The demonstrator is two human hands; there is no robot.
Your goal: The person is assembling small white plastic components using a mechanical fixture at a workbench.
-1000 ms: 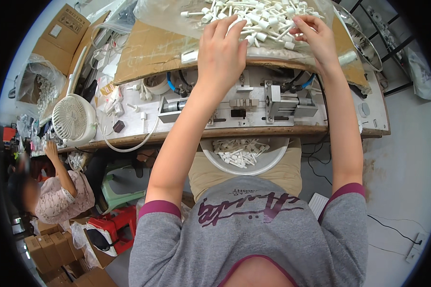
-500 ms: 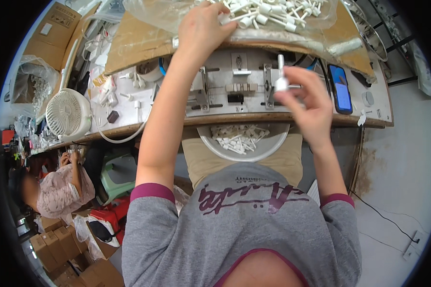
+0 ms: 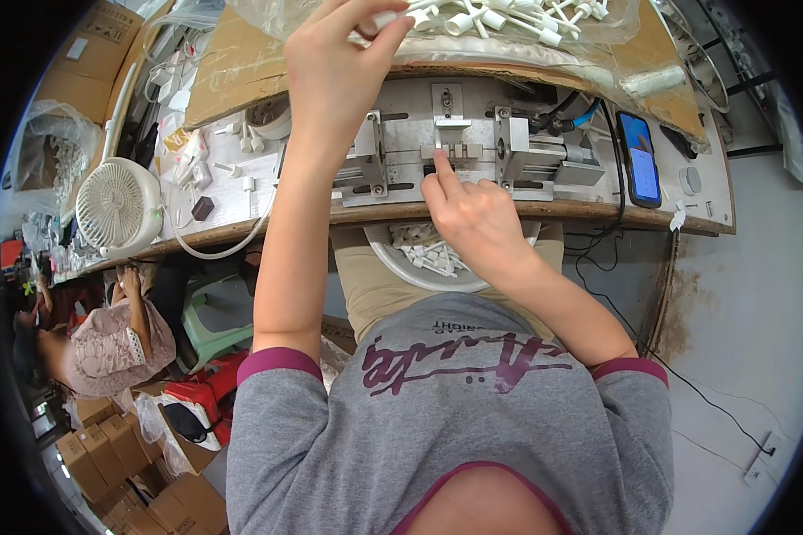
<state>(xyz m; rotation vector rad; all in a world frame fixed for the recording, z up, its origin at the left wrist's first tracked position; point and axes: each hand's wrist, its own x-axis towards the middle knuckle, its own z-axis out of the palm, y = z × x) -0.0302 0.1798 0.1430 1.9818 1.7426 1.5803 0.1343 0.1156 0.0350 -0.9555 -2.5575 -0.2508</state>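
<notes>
My left hand (image 3: 335, 71) is at the cardboard's far edge, thumb and fingers closed on a white plastic stemmed piece (image 3: 381, 20). Beside it lies a pile of similar white stemmed pieces (image 3: 500, 16), each with a wider cap-like end. At the metal fixture, my right hand (image 3: 475, 218) stretches its index finger onto a small notched metal block (image 3: 462, 152). A thin white stem (image 3: 437, 134) shows just beyond that fingertip; the rest of it is hidden. The other right fingers are partly curled, with nothing visible in them.
Metal clamp units (image 3: 513, 147) flank the block. A basin (image 3: 379, 254) of white pieces sits on my lap. A white fan (image 3: 118, 207) stands left, a phone (image 3: 638, 160) right. Cables (image 3: 617, 160) hang over the table edge. Another person (image 3: 120, 348) sits at far left.
My right hand has moved left and down onto the metal block; the white piece it held is no longer in its fingers. My left hand has shifted left, now with a white piece.
</notes>
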